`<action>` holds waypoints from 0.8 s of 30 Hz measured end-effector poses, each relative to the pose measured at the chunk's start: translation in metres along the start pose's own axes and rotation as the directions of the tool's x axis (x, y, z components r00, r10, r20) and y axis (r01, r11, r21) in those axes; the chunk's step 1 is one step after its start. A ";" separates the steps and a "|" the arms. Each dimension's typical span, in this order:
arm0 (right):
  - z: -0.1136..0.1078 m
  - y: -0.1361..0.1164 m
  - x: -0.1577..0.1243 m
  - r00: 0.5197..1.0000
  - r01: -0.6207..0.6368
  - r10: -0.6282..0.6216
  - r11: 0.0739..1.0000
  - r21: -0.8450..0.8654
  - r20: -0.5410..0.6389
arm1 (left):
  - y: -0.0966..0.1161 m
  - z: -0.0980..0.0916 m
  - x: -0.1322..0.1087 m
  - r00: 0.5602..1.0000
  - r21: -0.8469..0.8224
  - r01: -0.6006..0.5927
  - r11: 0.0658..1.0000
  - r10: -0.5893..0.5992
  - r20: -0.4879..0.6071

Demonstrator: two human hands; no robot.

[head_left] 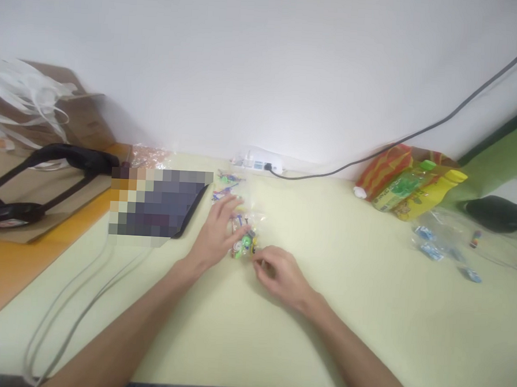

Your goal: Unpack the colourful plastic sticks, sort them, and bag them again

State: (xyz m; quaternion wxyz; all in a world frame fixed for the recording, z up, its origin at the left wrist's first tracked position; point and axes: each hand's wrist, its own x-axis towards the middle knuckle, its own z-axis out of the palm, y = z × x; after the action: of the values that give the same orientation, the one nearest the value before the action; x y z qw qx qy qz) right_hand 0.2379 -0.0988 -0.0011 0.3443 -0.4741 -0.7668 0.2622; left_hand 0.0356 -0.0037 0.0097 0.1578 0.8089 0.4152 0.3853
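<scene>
A small clear plastic bag [243, 247] of colourful little parts, green, white, yellow and blue among them, lies on the pale table in front of me. My left hand [217, 229] rests over its left side, thumb and fingers apart, the thumb reaching across the bag. At the bag's lower right edge, the fingertips of my right hand [282, 275] are pinched together. Its other fingers are curled in. Just beyond my left fingers lie more small colourful pieces [226, 190], partly covered by the hand.
A tablet-like dark device [183, 212], partly blurred out, sits at left with cables. Beyond it are a black headband-like frame [48, 153] and cardboard [89, 115]. A power strip [260, 159] stands by the wall. Snack packages [397, 189] and small blue packets [431, 251] lie right.
</scene>
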 end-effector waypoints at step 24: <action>0.008 0.000 0.005 0.991 0.093 -0.088 0.995 -0.044 0.104 | -0.022 -0.028 0.009 0.994 0.211 -0.079 0.974 0.063 0.084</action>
State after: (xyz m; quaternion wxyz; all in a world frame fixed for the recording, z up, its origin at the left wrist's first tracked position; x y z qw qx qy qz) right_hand 0.2299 -0.0953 -0.0050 0.3048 -0.4331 -0.8102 0.2512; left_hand 0.0056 0.0149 0.0191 0.0720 0.8498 0.4185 0.3123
